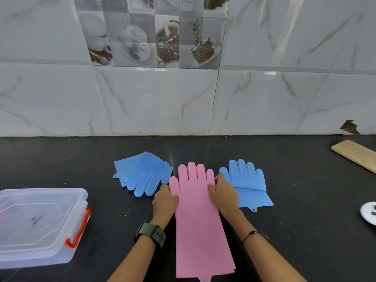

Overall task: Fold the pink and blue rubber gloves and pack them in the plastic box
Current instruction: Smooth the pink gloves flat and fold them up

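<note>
A long pink rubber glove (198,216) lies flat on the black counter, fingers pointing to the wall, cuff toward me. At its cuff a second layer edge shows, so another pink glove may lie underneath. My left hand (165,201) grips its left edge by the thumb. My right hand (222,193) presses on its right edge near the fingers. A folded blue glove (142,174) lies to the left, bristles up. Another folded blue glove (247,183) rests to the right. The clear plastic box (40,224), lid on, red latch, stands at the left.
The tiled wall rises right behind the counter (295,180). A wooden board (355,154) lies at the far right, and a white round object (369,214) sits at the right edge.
</note>
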